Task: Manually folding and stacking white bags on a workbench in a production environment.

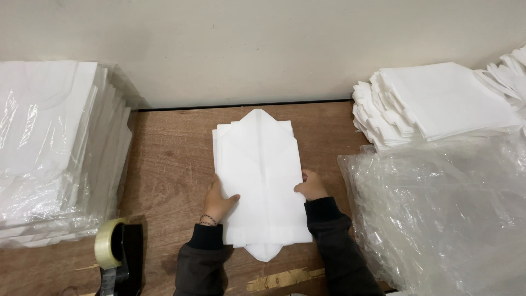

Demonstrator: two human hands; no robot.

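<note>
Two bare hands press on one folded white fabric garment (257, 181) lying flat in the middle of the brown wooden table (170, 159). At the far left sits a tall stack of white garments wrapped in clear plastic (52, 148), and just below it a roll of pale tape on a black dispenser (115, 255). The left hand (218, 201) grips the garment's left edge, thumb on top and fingers tucked under. The right hand (311, 185) does the same on the right edge, thumb over the cloth. Further right lies a heap of crinkled clear plastic bags (438, 214), with a pile of unwrapped folded white cloth pieces (433, 101) behind it against the wall.
</note>
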